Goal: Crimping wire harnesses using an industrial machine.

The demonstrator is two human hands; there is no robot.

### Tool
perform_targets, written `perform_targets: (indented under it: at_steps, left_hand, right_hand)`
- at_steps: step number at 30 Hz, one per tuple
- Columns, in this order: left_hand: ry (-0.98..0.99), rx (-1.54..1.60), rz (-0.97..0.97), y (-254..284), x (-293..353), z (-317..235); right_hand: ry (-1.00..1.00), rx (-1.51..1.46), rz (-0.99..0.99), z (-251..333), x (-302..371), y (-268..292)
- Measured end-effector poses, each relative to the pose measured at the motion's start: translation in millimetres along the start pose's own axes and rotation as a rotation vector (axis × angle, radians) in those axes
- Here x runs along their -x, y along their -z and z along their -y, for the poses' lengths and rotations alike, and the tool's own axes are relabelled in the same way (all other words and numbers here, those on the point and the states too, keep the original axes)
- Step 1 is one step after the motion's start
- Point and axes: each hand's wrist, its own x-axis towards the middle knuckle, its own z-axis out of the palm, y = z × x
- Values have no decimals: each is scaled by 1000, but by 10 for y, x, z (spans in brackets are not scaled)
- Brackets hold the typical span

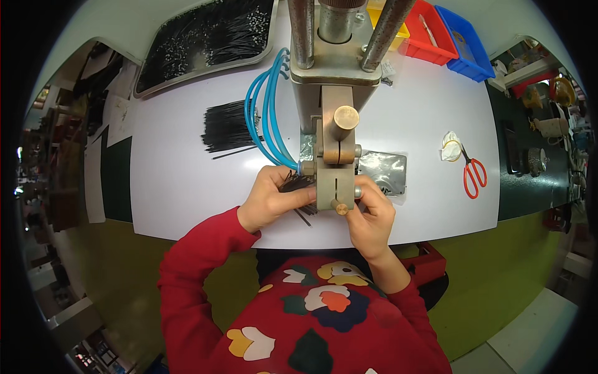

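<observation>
1. The left hand (271,199) comes in from the lower left, wrist bent inward, back of the hand up, its thumb stretched rightward to the edge of the metal press (335,184).
2. Its thumb and fingers are clamped on a bundle of thin black strands (298,182), which lies just left of the press head; a few ends poke out below the thumb.
3. The right hand (372,218) rises from the lower right, wrist nearly straight, with fingers curled in toward the press head's right side.
4. Its fingertips are partly hidden by the press head, so I cannot tell whether they are pinched together or holding anything.
5. Both forearms wear red sleeves (198,265), elbows out, the hands facing each other across the head.
6. Right of the press, near the right hand, lies a grey packet (383,173) in clear plastic; whether it bears print is too small to tell.
7. A pile of black strands (227,126) lies on the white table (436,212), beside the looped blue tubes (268,115).
</observation>
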Motion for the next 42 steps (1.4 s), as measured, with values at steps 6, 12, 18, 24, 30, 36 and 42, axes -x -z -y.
perform_targets:
  at_steps: [6,12,18,24,30,36,42]
  left_hand:
    - [24,-18,26,-7,6,-64]
    - [8,11,29,-3,-19,-20]
    - [8,59,60,22,-32,35]
    - [-57,13,66,32,-26,50]
    - [-92,-23,21,64,19,7]
    - [33,-54,77,92,58,-71]
    - [-16,-106,30,42,28,-30]
  right_hand:
    - [-109,-81,-3,32,0,-4]
    - [-80,-182,-49,-52,32,94]
    - [-43,-222,-301,-112,129,461]
    - [-16,-10,-317,-114,143,692]
    - [51,665,-112,-90,120,756]
    - [242,878,-38,-150,141,809]
    - [126,528,-139,-128,187,762]
